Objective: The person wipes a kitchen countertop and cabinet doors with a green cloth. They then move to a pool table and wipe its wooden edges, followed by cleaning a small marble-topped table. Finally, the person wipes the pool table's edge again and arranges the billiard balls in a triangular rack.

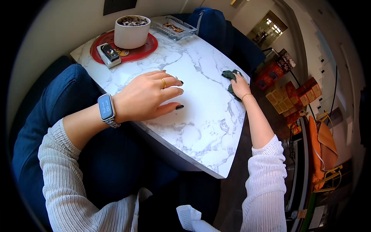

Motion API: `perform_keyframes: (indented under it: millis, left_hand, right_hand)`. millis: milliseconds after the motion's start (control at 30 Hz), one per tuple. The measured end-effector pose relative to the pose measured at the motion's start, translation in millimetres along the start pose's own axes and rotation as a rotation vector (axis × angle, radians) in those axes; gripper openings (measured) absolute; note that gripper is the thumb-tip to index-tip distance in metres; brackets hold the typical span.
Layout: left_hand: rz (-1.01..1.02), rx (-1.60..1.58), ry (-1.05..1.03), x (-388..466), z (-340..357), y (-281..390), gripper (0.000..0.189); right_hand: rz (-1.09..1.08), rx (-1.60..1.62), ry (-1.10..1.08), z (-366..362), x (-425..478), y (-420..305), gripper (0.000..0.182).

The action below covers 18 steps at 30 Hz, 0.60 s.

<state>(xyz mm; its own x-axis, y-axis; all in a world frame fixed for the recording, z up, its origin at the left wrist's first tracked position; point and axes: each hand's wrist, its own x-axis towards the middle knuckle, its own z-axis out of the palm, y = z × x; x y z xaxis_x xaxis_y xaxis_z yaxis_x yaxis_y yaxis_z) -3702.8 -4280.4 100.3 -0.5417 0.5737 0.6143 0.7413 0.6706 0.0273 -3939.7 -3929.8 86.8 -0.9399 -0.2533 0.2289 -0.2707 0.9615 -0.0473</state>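
My right hand [240,85] grips a dark green cloth [230,74] and presses it against the right edge of a white marble-patterned table [200,116]. Part of the cloth is hidden beneath the fingers. Over the near left side of the tabletop hovers my left hand [150,94], palm down, fingers apart and holding nothing. It wears a ring, and a smartwatch [106,107] is on that wrist. Whether its fingertips touch the surface I cannot tell.
A red round tray [150,47] at the back left carries a white ribbed pot [130,36] and a cigarette pack [109,52] lying on a white box. Beside it stands a glass ashtray [176,29] with cigarette butts. Blue seating [58,87] borders the table; stacked boxes [279,98] stand beyond its right edge.
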Motion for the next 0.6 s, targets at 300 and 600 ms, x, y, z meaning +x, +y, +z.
perform_keyframes:
  millis: [300,600]
  left_hand:
    - [0.117,-0.017,0.079,-9.7,-13.0,-0.6,0.027]
    - [-0.044,0.033,0.081,-9.7,-11.2,-5.1,0.036]
  right_hand:
    - [-1.046,0.369,-0.213,-37.9,-122.7,-192.9,0.06]
    - [-0.583,0.203,-0.031,6.8,30.8,-179.5,0.045]
